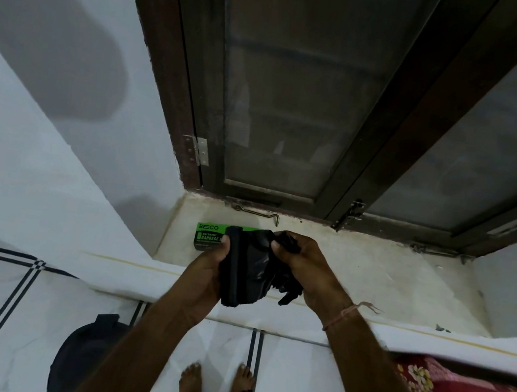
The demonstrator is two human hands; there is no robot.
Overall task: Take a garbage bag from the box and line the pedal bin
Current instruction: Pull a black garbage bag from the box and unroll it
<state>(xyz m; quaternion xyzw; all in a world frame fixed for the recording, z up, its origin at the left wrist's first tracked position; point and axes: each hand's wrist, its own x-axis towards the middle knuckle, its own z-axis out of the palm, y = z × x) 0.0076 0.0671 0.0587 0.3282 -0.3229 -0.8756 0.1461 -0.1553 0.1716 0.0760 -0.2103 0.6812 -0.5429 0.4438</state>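
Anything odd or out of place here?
Minor only. A small black scrap lies on the sill near its right front edge, possibly torn from the garbage bag. The window hook lies unlatched on the sill. Nothing spilled or visibly damaged.

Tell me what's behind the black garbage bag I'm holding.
The green box lies on the window sill behind the garbage bag. Only its left part shows; the bag and the left hand cover the rest, so whether it is open cannot be seen.

We log a pale stone window ledge [371, 265]; green-and-black cardboard garbage-bag box [209, 237] lies at its 9 o'clock, metal hook latch [255, 213] at 11.
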